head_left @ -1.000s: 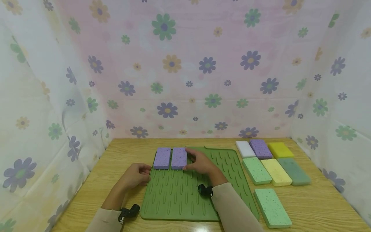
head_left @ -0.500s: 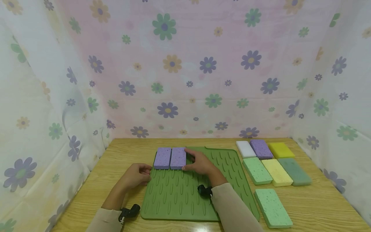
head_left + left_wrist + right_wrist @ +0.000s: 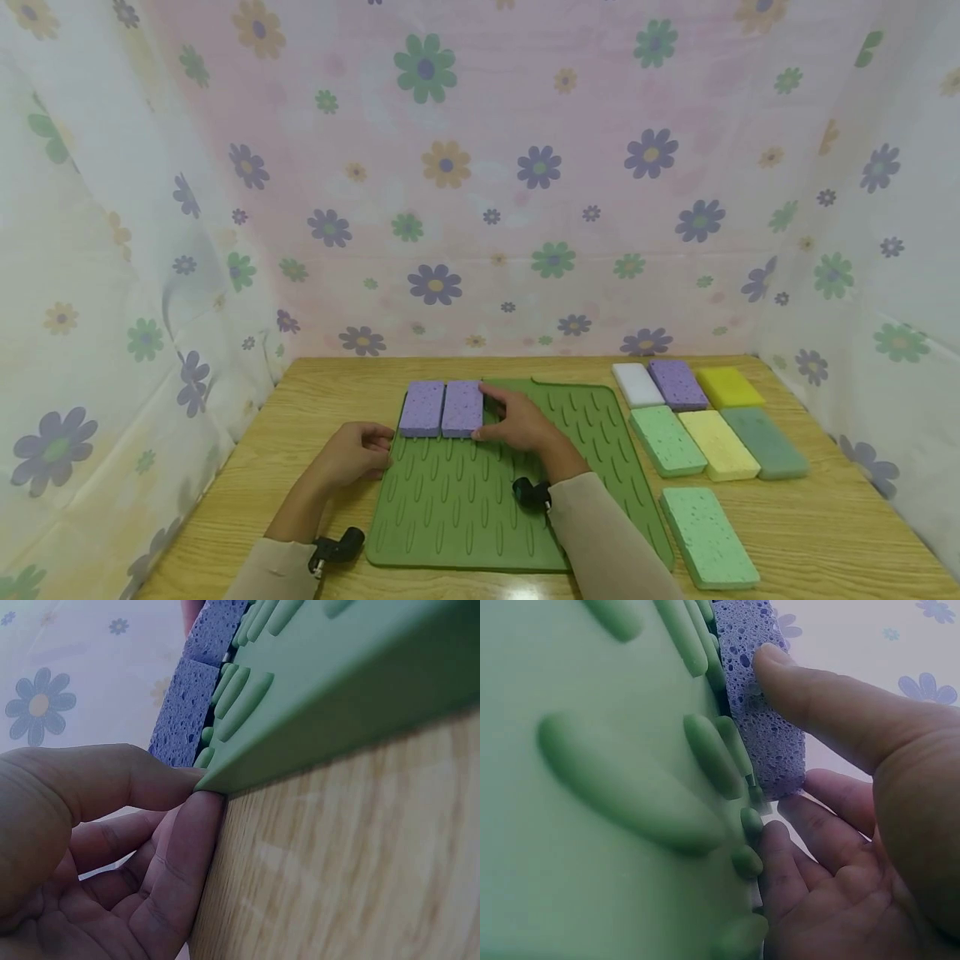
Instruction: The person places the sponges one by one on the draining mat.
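Observation:
Two light purple sponges lie side by side on the ridged green mat (image 3: 450,508), at its far left corner. My right hand (image 3: 517,421) holds the right purple sponge (image 3: 462,407), thumb (image 3: 795,682) on its near end and fingers along its right side and far end. The left purple sponge (image 3: 422,407) lies close beside it, a thin gap between them. My left hand (image 3: 348,454) is at the mat's left edge, left of the sponges. In the left wrist view its thumb and index finger (image 3: 199,825) pinch that edge, the other fingers curled below.
At the right of the wooden table (image 3: 262,467) lie a white sponge (image 3: 636,384), a darker purple sponge (image 3: 677,384), a bright yellow one (image 3: 730,387), a mint green one (image 3: 667,440), a pale yellow one (image 3: 717,444) and a grey-green one (image 3: 763,442). Another mint sponge (image 3: 708,537) lies nearer.
The right purple sponge has shifted slightly left, narrowing the gap to the left one, with my right hand on it. My left hand has stayed at the mat's edge.

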A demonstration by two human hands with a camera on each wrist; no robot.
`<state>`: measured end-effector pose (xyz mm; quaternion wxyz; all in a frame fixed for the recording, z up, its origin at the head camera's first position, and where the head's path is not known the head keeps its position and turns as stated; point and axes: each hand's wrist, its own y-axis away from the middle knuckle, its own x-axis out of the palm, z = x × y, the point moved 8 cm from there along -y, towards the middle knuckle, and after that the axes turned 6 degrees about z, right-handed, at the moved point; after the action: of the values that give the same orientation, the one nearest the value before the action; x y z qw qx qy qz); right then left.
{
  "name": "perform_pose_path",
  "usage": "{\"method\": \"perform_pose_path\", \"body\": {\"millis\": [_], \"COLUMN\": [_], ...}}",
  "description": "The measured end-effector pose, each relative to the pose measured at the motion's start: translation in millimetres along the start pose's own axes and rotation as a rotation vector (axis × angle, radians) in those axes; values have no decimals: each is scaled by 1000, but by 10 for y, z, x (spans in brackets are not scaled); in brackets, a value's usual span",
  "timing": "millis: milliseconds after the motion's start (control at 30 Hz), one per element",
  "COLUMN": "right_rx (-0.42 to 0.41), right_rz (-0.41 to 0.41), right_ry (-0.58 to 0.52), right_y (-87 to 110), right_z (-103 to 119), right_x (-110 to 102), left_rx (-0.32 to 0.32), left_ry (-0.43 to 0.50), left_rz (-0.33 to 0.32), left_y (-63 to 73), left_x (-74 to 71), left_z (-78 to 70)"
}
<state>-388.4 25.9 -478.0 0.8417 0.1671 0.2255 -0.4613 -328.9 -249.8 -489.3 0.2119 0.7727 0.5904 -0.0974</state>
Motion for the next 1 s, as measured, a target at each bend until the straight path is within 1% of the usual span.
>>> {"method": "perform_pose_path", "body": {"millis": [167,367,467,533,600,700,833,1000], "right_rx": [3,0,3,0,1,0,-5,-30], "right_rz": [-2,-8,-19,-26,-28,-31,-32,-18], "right_ry": [-2,-6,27,76,121,160,173,197], "right_y": [-22,-21,-14,-5,23,81,163,260], "right_z": [-6,16,34,61,106,184,281,381], "right_x": [8,1,-14,-26,-41,-81,-148,-219], "left_rx": [-9,-1,-4,-10,-15,-14,-4,10], "left_ry": [2,2,2,3,4,1,-4,-3], "left_rz": [-8,-6,-8,-17,-26,-29,-16,1], "left_y": [2,-9,-9,-2,10,21,12,-5], "left_x": [-8,-6,-5,-9,-15,-21,-16,2], "left_z": [4,6,4,3,3,-3,-6,-11]}}
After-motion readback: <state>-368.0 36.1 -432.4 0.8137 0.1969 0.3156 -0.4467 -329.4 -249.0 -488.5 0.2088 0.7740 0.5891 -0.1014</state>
